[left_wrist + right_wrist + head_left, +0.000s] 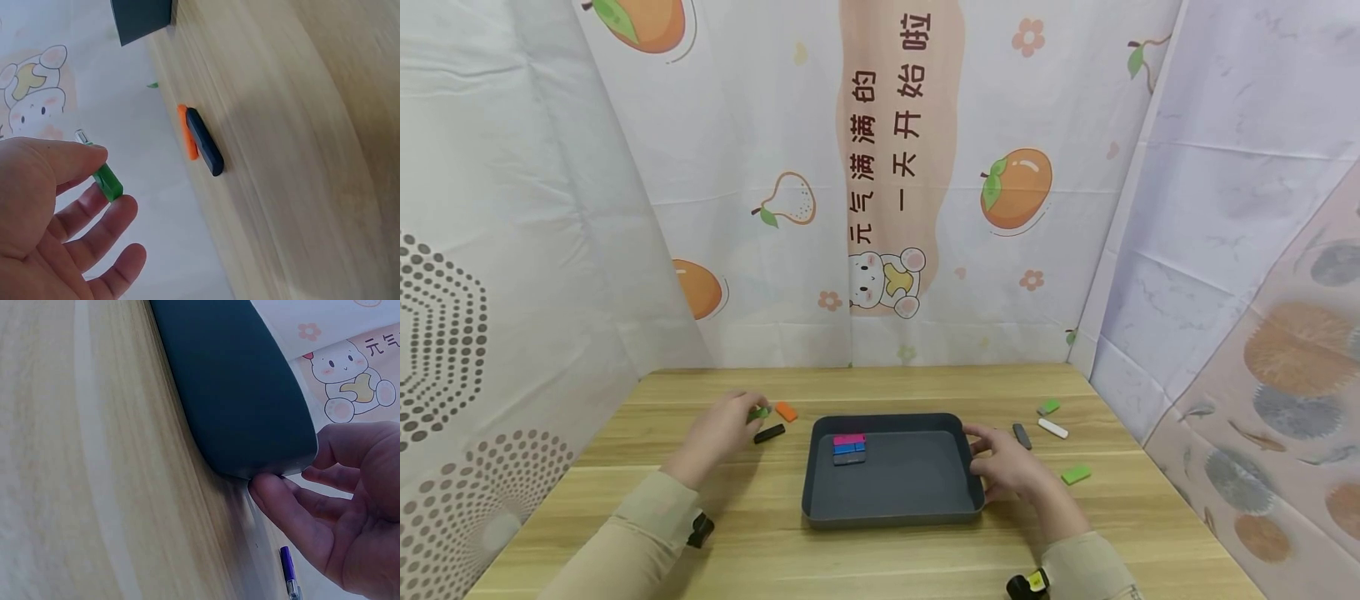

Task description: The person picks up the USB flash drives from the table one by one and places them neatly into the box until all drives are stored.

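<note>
My left hand (724, 425) pinches a green USB stick (107, 181) between thumb and fingers, its metal plug pointing up past the thumb. The stick is held above the left side of the table. Close by on the wood lie a black USB stick (770, 433) and an orange one (786, 411). My right hand (1009, 463) grips the right wall of a dark grey tray (891, 520), thumb against its outside. Inside the tray's upper left, a pink stick (849, 438), a blue one (849, 448) and a grey one (849, 458) lie stacked in a row.
Right of the tray lie a dark grey stick (1022, 435), a white one (1053, 428) and two green sticks, one far (1048, 407) and one nearer (1076, 474). A printed curtain (790, 275) hangs behind the wooden table (760, 550).
</note>
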`<state>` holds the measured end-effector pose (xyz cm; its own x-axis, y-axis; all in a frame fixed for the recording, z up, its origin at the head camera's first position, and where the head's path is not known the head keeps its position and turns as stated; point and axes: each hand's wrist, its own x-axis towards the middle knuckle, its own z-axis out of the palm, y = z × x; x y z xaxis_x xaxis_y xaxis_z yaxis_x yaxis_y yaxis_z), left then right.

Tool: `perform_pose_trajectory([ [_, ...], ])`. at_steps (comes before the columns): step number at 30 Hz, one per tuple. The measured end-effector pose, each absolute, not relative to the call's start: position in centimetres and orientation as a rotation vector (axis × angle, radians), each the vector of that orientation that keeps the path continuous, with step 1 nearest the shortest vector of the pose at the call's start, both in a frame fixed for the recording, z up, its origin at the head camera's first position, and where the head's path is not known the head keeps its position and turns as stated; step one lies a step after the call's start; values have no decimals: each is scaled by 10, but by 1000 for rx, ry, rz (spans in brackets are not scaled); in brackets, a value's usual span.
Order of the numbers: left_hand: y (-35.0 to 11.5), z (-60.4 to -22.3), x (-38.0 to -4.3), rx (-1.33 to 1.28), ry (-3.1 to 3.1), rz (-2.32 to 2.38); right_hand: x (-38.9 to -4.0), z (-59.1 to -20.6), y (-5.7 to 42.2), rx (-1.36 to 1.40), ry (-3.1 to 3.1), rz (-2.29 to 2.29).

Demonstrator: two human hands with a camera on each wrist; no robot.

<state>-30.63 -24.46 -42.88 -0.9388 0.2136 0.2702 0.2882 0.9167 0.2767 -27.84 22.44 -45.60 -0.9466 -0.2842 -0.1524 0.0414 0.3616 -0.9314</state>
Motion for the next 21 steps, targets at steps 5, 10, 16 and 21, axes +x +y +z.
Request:
perform_pose_trajectory([
  [5, -236, -427, -304, -411, -2821, -447, -279, -457, 225, -223, 2343, -1612],
  [10, -228, -424, -301, -440, -2802, -441, -278, -456, 224, -220, 2350, -1610],
  [16, -218, -419, -296, -461, -2801, -463, -278, -456, 224, -216, 2364, -1600],
  [21, -211, -419, -293, -514, -2764, -470, -278, -456, 224, -220, 2371, -1592],
])
